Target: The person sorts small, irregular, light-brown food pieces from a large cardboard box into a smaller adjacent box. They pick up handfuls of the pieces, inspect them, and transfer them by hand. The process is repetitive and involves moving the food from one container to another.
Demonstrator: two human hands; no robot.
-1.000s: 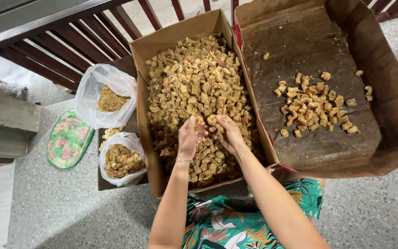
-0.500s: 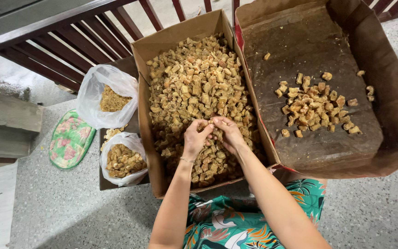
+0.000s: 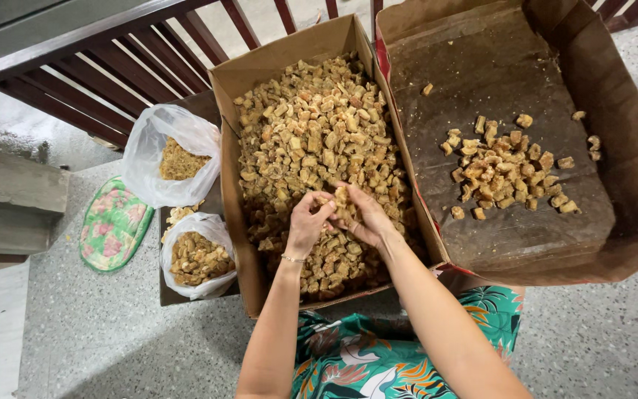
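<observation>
Both hands work over the full cardboard box (image 3: 311,155) of tan chunks. The left hand (image 3: 308,222) and right hand (image 3: 363,214) meet, each grip closed on 1 shared chunk (image 3: 341,196), held above the heap for inspection. A second box (image 3: 511,148) alongside holds a small separated pile.

2 hands (image 3: 337,218) amid brown chunks (image 3: 311,140)
</observation>
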